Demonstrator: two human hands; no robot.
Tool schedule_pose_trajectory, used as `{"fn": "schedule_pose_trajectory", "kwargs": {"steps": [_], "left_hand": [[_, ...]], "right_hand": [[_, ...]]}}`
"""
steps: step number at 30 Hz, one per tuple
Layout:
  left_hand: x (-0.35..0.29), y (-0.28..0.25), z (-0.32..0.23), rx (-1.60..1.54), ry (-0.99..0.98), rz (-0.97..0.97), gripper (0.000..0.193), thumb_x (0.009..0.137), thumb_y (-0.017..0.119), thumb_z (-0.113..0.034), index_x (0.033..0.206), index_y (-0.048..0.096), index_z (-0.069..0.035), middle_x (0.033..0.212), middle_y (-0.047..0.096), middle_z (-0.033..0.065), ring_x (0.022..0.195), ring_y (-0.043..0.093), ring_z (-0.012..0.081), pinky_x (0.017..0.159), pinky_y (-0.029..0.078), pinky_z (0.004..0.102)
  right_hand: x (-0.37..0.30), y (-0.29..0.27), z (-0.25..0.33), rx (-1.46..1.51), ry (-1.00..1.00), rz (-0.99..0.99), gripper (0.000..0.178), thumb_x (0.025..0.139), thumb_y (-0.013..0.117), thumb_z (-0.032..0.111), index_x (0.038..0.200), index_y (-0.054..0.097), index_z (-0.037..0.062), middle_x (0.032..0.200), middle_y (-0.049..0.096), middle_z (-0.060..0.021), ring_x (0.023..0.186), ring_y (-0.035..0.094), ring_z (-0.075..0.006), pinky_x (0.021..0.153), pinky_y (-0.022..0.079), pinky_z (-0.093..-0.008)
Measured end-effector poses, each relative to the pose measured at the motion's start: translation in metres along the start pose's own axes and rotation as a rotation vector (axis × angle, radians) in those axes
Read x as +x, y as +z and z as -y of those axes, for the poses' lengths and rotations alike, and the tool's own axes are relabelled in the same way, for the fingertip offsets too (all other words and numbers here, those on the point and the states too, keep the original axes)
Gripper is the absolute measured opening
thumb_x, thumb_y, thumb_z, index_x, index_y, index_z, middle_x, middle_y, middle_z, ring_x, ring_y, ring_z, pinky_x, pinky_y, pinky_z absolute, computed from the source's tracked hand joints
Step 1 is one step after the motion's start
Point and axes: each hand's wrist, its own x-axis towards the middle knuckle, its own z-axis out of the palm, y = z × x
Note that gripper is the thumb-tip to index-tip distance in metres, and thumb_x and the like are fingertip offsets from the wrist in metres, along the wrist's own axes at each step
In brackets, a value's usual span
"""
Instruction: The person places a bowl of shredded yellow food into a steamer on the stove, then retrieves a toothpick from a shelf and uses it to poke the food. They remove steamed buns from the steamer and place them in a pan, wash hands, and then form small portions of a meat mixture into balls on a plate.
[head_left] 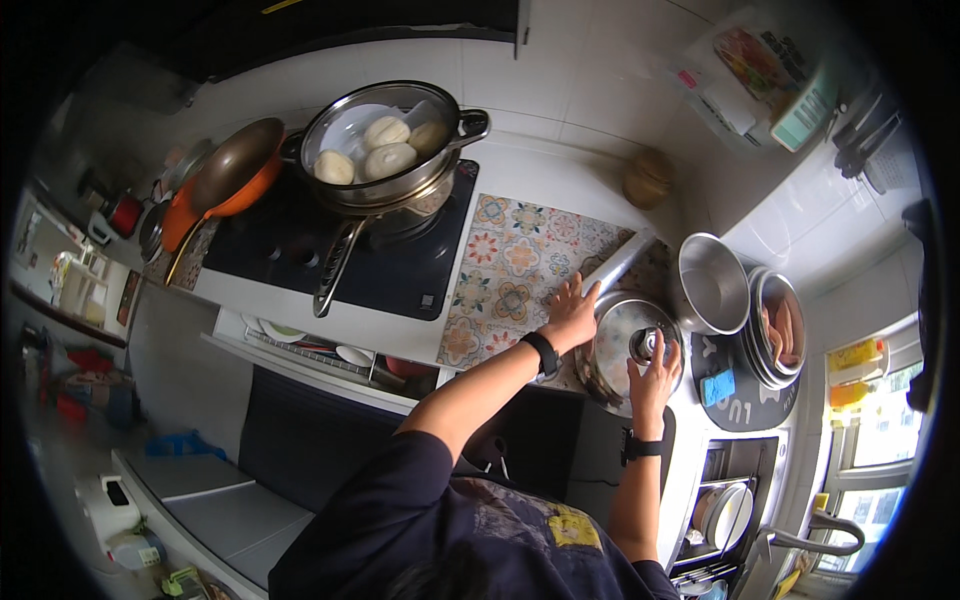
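My right hand point(655, 378) has its fingers closed about the dark knob of a round glass lid point(618, 335) with a metal rim. The lid lies over the right end of a flower-patterned mat point(512, 262). My left hand point(572, 318) is at the lid's left edge, fingers stretched out. Its fingertips are close to a long silvery object point(622, 260) whose kind I cannot make out; whether they touch it is unclear. On the black cooktop point(275, 245), a steamer point(325, 140) holding several pale buns on a white liner sits on a long-handled pan.
A deep steel bowl point(712, 285) stands right of the lid. Beyond are stacked bowls point(778, 330) with sausage-like pieces and a blue sponge point(717, 387). An orange wok point(225, 185) leans at the left. A drawer point(300, 345) is pulled out below the cooktop. A brown jar point(648, 180) stands behind.
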Motion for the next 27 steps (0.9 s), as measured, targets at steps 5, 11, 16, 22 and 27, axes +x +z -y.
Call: {"fn": "schedule_pose_trajectory", "kwargs": {"steps": [5,11,16,22,27], "left_hand": [[-0.082,-0.075,-0.002,-0.261,0.271,-0.173,0.055,0.081,0.061,-0.010,0.132,0.040,-0.002,0.131,0.043,0.0276,0.121,0.044,0.0402,0.099,0.040,0.0436],[-0.187,-0.228,0.022,-0.421,0.236,-0.120,0.034,0.086,0.059,-0.008,0.119,0.055,0.000,0.105,0.065,0.0171,0.092,0.065,0.0241,0.078,0.051,0.0324],[-0.233,-0.329,0.079,-0.479,0.110,-0.362,0.028,0.088,0.055,-0.004,0.116,0.058,0.000,0.100,0.068,0.0126,0.087,0.065,0.0152,0.076,0.051,0.0272],[-0.252,-0.382,0.138,-0.416,0.038,-0.406,0.025,0.088,0.056,-0.005,0.113,0.059,-0.001,0.097,0.067,0.0103,0.075,0.061,0.0125,0.070,0.049,0.0247],[-0.258,-0.411,0.147,-0.384,0.067,-0.389,0.025,0.086,0.057,-0.005,0.111,0.060,-0.001,0.094,0.066,0.0105,0.073,0.060,0.0140,0.070,0.048,0.0250]], "right_hand": [[0.002,-0.032,0.065,0.255,-0.141,0.001,0.053,0.072,0.071,0.005,0.122,0.053,0.0064,0.123,0.048,-0.0195,0.108,0.050,-0.0353,0.091,0.043,-0.0413],[0.028,-0.080,0.203,0.639,-0.336,0.172,0.021,0.081,0.064,0.003,0.101,0.066,0.0011,0.080,0.066,-0.0091,0.068,0.063,-0.0153,0.056,0.048,-0.0255],[0.080,-0.097,0.296,0.617,-0.526,0.211,0.018,0.080,0.064,0.004,0.098,0.067,0.0041,0.078,0.066,-0.0125,0.064,0.063,-0.0208,0.057,0.049,-0.0298],[0.162,-0.084,0.367,0.202,-0.841,0.424,0.015,0.082,0.063,0.002,0.095,0.069,0.0056,0.085,0.069,-0.0090,0.070,0.066,-0.0180,0.064,0.052,-0.0275],[0.192,-0.087,0.388,0.196,-0.946,0.592,0.015,0.086,0.062,0.006,0.099,0.069,0.0092,0.090,0.070,-0.0055,0.075,0.066,-0.0158,0.070,0.053,-0.0262]]}}
